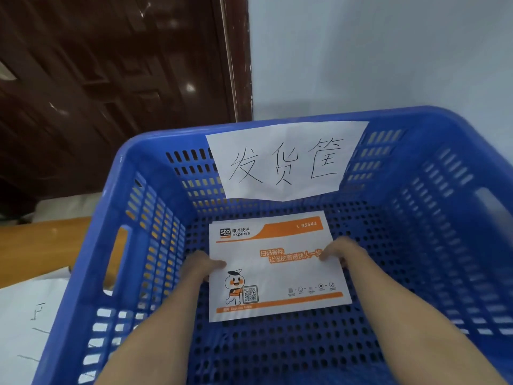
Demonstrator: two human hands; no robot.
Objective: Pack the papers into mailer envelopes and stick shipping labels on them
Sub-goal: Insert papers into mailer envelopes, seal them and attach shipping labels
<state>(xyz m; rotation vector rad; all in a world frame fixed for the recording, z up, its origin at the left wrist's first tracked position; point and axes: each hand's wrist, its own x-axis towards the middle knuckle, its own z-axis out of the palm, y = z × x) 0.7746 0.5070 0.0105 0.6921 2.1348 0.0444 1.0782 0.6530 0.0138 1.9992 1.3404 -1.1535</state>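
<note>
A white and orange mailer envelope (273, 269) with an express logo, a cartoon figure and a QR code lies flat near the bottom of a blue perforated plastic basket (433, 223). My left hand (204, 266) grips the envelope's left edge, thumb on top. My right hand (340, 252) grips its right edge the same way. Both forearms reach down into the basket from its near side. No shipping label shows on the face that I see.
A white paper sign (286, 161) with handwritten characters hangs on the basket's far inner wall. Left of the basket are a wooden surface (47, 245) and a white sheet (30, 323) with pen marks. A dark wooden door (111, 79) and a pale wall stand behind.
</note>
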